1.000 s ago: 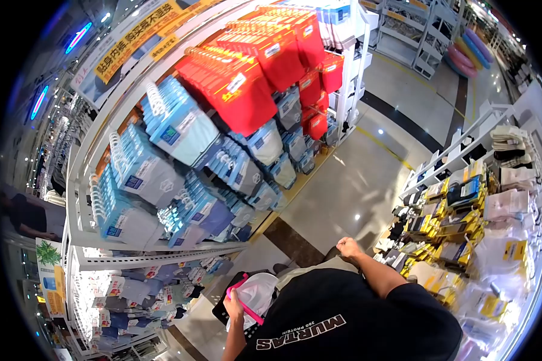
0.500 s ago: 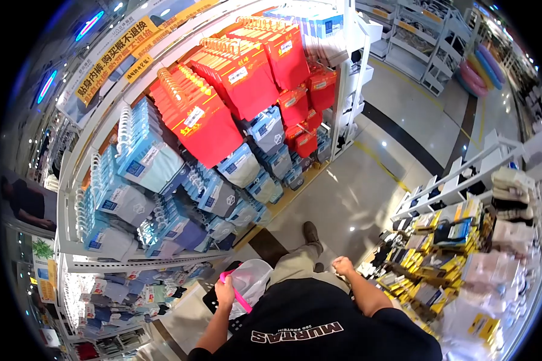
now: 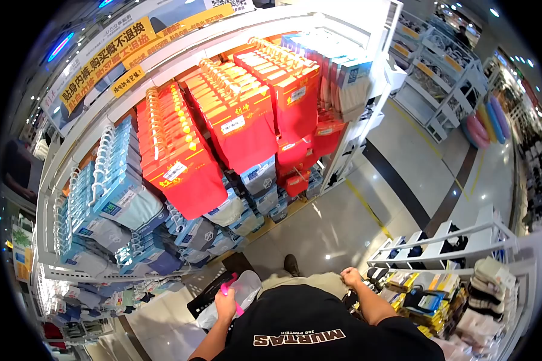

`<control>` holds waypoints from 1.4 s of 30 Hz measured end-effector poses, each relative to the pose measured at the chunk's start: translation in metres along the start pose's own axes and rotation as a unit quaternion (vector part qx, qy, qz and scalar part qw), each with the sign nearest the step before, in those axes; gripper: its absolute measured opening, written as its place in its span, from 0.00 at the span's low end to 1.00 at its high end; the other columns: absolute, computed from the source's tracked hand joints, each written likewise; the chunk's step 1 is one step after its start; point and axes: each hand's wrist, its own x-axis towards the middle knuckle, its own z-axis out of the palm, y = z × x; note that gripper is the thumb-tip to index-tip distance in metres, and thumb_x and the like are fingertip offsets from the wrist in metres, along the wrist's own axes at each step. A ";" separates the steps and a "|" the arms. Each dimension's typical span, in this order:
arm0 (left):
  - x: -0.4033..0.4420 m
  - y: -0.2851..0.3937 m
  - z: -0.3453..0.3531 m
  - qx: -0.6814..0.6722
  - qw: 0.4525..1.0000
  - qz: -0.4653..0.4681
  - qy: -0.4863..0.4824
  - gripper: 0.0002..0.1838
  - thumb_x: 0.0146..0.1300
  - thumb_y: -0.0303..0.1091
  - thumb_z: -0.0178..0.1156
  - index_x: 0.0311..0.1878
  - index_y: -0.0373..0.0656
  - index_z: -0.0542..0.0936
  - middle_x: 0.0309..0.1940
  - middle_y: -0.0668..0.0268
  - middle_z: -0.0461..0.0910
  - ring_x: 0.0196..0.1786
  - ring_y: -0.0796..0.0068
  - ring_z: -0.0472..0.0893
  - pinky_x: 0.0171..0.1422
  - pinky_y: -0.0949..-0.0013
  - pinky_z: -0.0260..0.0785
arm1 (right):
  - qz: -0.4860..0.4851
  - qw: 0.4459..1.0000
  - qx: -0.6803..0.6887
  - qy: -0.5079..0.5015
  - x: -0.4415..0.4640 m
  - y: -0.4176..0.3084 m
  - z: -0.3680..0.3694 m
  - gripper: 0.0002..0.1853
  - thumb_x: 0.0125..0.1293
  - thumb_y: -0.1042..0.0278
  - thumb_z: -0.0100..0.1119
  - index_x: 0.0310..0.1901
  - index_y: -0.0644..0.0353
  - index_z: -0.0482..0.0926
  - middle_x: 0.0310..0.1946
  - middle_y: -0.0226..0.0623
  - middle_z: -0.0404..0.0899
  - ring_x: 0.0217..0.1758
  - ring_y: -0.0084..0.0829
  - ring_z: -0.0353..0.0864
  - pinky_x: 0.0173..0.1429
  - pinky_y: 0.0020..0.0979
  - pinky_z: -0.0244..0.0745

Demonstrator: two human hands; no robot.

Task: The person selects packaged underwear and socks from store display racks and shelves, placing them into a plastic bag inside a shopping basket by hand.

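My left hand (image 3: pixel 225 304) is closed around the pink handle (image 3: pixel 229 283) of a carrier at my left side. Translucent whitish plastic (image 3: pixel 247 287) and a black part with holes (image 3: pixel 203 298) show beside that handle; I cannot tell how they join. My right hand (image 3: pixel 351 277) is curled into a loose fist in front of my right hip, with nothing visible in it. It is nearest to the low rack on the right and appears apart from it. Ahead hang red packs (image 3: pixel 182 175) and light-blue packs (image 3: pixel 120 198) of clothing on hooks.
A tall white display rack curves across the front and left, topped by yellow signs (image 3: pixel 107 54). To the right stands a low white rack (image 3: pixel 442 253) with yellow packs (image 3: pixel 436 286). Tiled floor (image 3: pixel 337 222) runs between them towards coloured rings (image 3: pixel 491 123) at far right.
The view has shifted, and the red packs now appear larger and closer. The yellow packs on the right sit lower in view. My left hand keeps hold of the pink handle; my right hand stays curled.
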 end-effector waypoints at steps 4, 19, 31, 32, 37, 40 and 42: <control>-0.016 0.034 0.028 0.022 0.999 0.020 -0.012 0.19 0.60 0.43 0.57 0.35 0.32 0.80 0.28 0.47 0.81 0.35 0.49 0.83 0.44 0.54 0.72 | 0.008 1.000 -0.014 0.004 0.025 -0.055 -0.025 0.04 0.56 0.72 0.62 0.31 0.62 0.83 0.26 0.37 0.84 0.27 0.28 0.82 0.34 0.32 0.78; -0.064 0.135 0.140 0.181 0.978 0.027 -0.102 0.26 0.56 0.51 0.56 0.46 0.37 0.82 0.44 0.43 0.82 0.51 0.42 0.81 0.58 0.49 0.71 | -0.076 0.979 -0.132 -0.136 0.120 -0.127 -0.114 0.09 0.56 0.62 0.66 0.32 0.58 0.84 0.34 0.40 0.87 0.41 0.34 0.86 0.49 0.34 0.78; -0.086 0.156 0.146 0.245 0.967 -0.045 -0.049 0.24 0.53 0.54 0.59 0.43 0.45 0.85 0.37 0.48 0.85 0.45 0.46 0.83 0.53 0.50 0.74 | -0.116 0.952 -0.120 -0.257 0.171 -0.080 -0.109 0.07 0.58 0.66 0.65 0.34 0.60 0.82 0.28 0.34 0.82 0.31 0.28 0.80 0.38 0.34 0.78; -0.082 0.151 0.140 0.257 0.964 -0.046 -0.041 0.24 0.52 0.55 0.59 0.42 0.45 0.86 0.36 0.47 0.84 0.44 0.46 0.83 0.53 0.50 0.74 | -0.118 0.949 -0.113 -0.269 0.169 -0.085 -0.109 0.08 0.58 0.66 0.65 0.35 0.61 0.82 0.28 0.34 0.82 0.31 0.28 0.80 0.36 0.34 0.78; -0.064 0.133 0.101 0.256 0.966 -0.039 -0.009 0.22 0.50 0.54 0.61 0.33 0.42 0.86 0.34 0.46 0.84 0.43 0.46 0.84 0.50 0.50 0.75 | -0.072 0.941 -0.155 -0.293 0.155 -0.105 -0.107 0.09 0.56 0.62 0.68 0.34 0.57 0.84 0.37 0.39 0.86 0.42 0.33 0.84 0.51 0.35 0.77; -0.057 0.113 0.084 0.262 0.964 -0.036 0.014 0.23 0.50 0.53 0.61 0.34 0.41 0.85 0.35 0.45 0.84 0.44 0.46 0.83 0.52 0.50 0.75 | -0.074 0.943 -0.172 -0.276 0.157 -0.110 -0.101 0.10 0.56 0.61 0.68 0.36 0.58 0.86 0.38 0.43 0.87 0.46 0.37 0.85 0.53 0.36 0.77; -0.054 0.104 0.075 0.251 0.966 -0.050 0.022 0.24 0.51 0.55 0.61 0.35 0.41 0.86 0.38 0.45 0.84 0.45 0.45 0.83 0.54 0.50 0.75 | -0.115 0.941 -0.178 -0.265 0.162 -0.107 -0.093 0.12 0.56 0.62 0.67 0.38 0.60 0.85 0.36 0.43 0.86 0.41 0.36 0.85 0.47 0.35 0.78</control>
